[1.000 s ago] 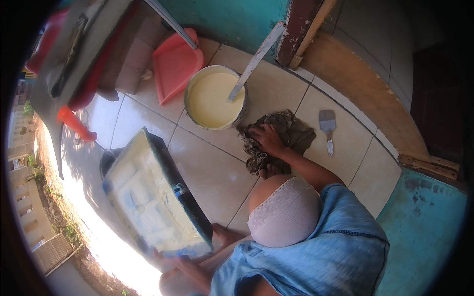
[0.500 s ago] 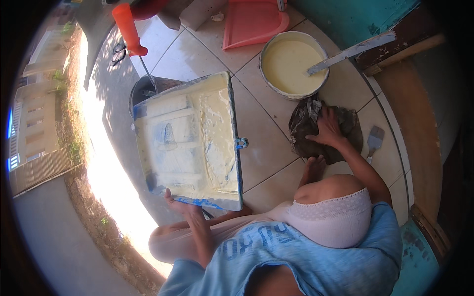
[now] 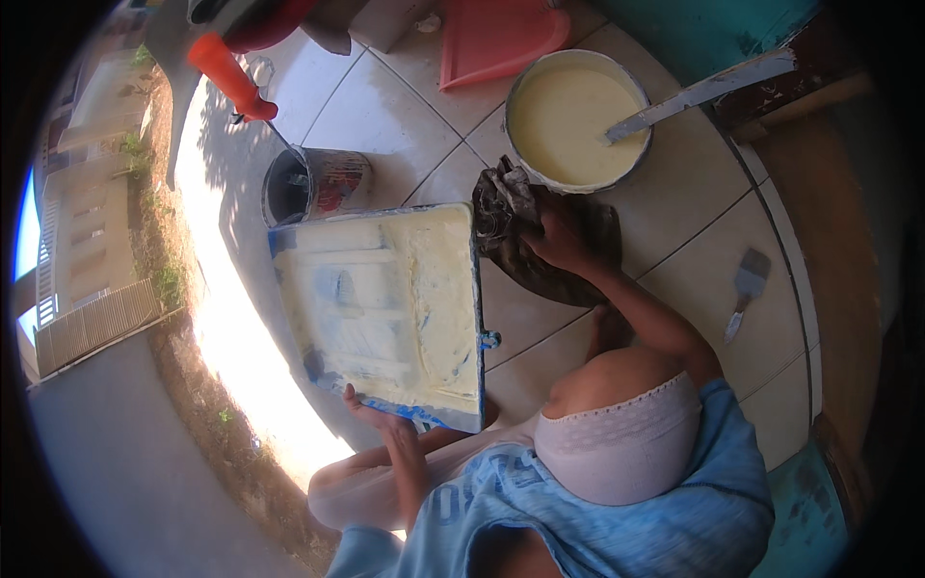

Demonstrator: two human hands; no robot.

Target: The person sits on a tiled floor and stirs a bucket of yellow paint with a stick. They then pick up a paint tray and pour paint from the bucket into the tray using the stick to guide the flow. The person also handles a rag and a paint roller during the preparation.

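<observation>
My left hand (image 3: 381,414) grips the lower edge of a paint tray (image 3: 342,299), thumb over the rim. Pale yellow paint smears the tray's ridged slope and deeper right end, with blue stains along the edges. Bunched in my right hand (image 3: 561,233) is a dark, dirty cloth (image 3: 503,207), up against the tray's upper right corner. Its lower part hangs toward my foot; my fingertips are partly hidden. Just beyond the cloth stands a bucket (image 3: 509,120) of pale yellow paint (image 3: 564,111), a flat stick (image 3: 694,101) leaning out over its right rim.
Behind the tray, a paint-stained can (image 3: 339,181) holds a metal-rod tool with an orange handle (image 3: 231,79). A red dustpan (image 3: 496,43) lies at the far side. On the tiles at right is a flat scraper-like tool (image 3: 748,284). A turquoise wall (image 3: 708,34) borders the far right.
My right hand has taken up the dark cloth from the floor and carried it left to the tray's edge. The tray has shifted slightly down and right in view.
</observation>
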